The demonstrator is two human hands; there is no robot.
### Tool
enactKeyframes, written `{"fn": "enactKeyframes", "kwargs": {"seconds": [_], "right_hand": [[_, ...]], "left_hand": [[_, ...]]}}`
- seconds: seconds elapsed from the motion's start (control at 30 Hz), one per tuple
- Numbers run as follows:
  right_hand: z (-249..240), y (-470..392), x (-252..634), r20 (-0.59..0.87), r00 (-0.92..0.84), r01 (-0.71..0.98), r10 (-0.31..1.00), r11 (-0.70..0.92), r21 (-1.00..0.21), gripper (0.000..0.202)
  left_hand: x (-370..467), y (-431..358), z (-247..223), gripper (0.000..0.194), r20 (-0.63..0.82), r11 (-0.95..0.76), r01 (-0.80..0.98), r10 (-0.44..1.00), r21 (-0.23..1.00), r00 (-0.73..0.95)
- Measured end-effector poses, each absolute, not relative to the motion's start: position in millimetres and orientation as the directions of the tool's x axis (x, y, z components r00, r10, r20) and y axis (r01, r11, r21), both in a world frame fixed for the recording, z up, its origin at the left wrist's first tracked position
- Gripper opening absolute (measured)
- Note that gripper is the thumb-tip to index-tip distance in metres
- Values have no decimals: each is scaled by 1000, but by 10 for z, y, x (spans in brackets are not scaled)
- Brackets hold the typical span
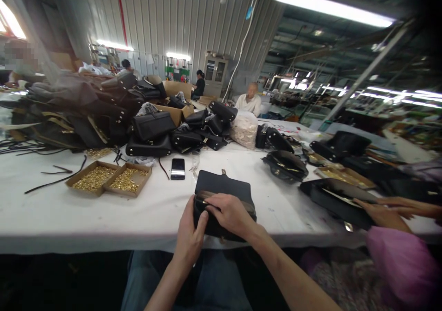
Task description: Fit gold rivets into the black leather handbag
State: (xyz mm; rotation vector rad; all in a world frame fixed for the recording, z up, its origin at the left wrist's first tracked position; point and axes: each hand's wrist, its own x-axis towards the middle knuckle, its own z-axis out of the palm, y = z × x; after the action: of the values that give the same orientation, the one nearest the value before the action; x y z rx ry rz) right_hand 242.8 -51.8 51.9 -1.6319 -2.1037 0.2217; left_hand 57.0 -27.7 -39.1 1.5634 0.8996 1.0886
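A black handbag (224,184) lies at the table's front edge with its flap laid back and a small metal clasp piece at the flap's far end. Its left side is gripped by my left hand (191,228), thumb on the front and fingers round the outer wall. My right hand (229,212) reaches over the bag's opening, its fingers bent and pressed at the rim near a bit of gold-coloured metal. Whatever the right fingertips pinch is too small to make out, and the bag's inside is mostly hidden.
Two cardboard trays (109,192) of small gold-coloured metal parts and a phone (177,169) lie to the left. Black bags (152,126) are piled behind. On the right, a co-worker's hands (383,209) work on another black bag (331,200); a pink sleeve (400,260) is close by.
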Motion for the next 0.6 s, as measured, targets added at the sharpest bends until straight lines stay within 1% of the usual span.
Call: {"fn": "enactKeyframes", "kwargs": {"seconds": [0.13,0.23,0.33,0.4,0.47,0.53,0.6], "right_hand": [[578,-485,2376,210,-219,874,953,287,-392,25],[685,-465,2404,143,-270,874,952,305,-378,32],[845,-396,2490,55,-335,879,940,333,-340,36],[994,-304,2515,13,-357,888,934,344,-306,32],[1160,-157,2450,50,-358,893,932,357,-274,29],[1305,63,2258,163,-352,888,922,384,-253,29],[1386,363,1941,264,-382,861,886,445,-247,31]], "left_hand": [[564,-312,-384,67,224,-244,27,924,969,310],[541,-346,-356,68,236,-256,33,928,966,288],[519,-362,-331,69,226,-254,68,933,965,281],[506,-371,-328,72,197,-233,101,939,967,281],[497,-379,-337,75,171,-213,127,945,969,280],[498,-378,-351,78,161,-205,135,946,969,283],[509,-369,-358,82,161,-207,130,942,970,293]]}}
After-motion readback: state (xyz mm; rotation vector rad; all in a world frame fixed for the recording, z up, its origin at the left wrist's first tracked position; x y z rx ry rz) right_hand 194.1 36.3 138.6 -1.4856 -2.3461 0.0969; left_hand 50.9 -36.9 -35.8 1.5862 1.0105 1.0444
